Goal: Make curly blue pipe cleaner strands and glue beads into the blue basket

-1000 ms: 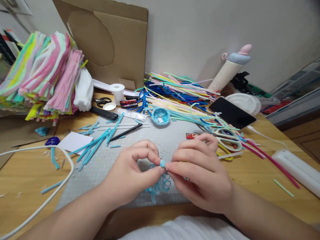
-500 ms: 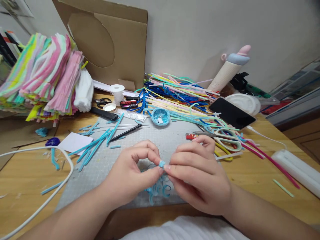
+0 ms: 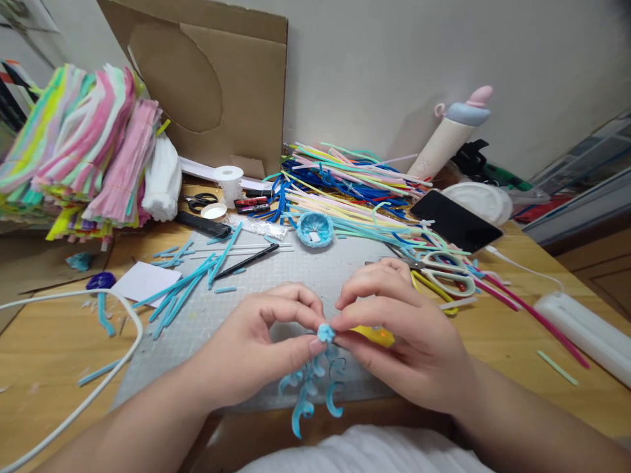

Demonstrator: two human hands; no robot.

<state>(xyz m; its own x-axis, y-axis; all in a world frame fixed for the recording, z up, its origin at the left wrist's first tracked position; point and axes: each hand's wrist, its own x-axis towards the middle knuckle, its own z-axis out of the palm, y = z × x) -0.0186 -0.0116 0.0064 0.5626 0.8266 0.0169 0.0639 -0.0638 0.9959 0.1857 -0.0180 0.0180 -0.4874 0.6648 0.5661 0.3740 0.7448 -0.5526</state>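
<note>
Before my chest, over the mat, a small light-blue pipe-cleaner piece (image 3: 325, 333) is pinched between my hands. Several curled blue strands (image 3: 298, 417) hang beneath it. My left hand (image 3: 266, 348) grips it from the left with thumb and index finger. From the other side, the thumb and index fingertips of my right hand (image 3: 409, 328) close on the piece. A shiny yellow object (image 3: 377, 336) shows between the right thumb and fingers; I cannot tell whether it is held or lies behind them.
Cut blue pipe cleaners (image 3: 190, 282) and a black pen (image 3: 246, 261) lie on the grey mat (image 3: 142, 368). Farther back sits a fuzzy blue bowl shape (image 3: 314, 230). Scissors (image 3: 444, 272), a phone (image 3: 456, 221) and a white cable (image 3: 133, 348) surround the work area.
The blue piece has shifted slightly right and down, and its curled strands now hang lower and show more. The yellow object has come into sight by my right fingers.
</note>
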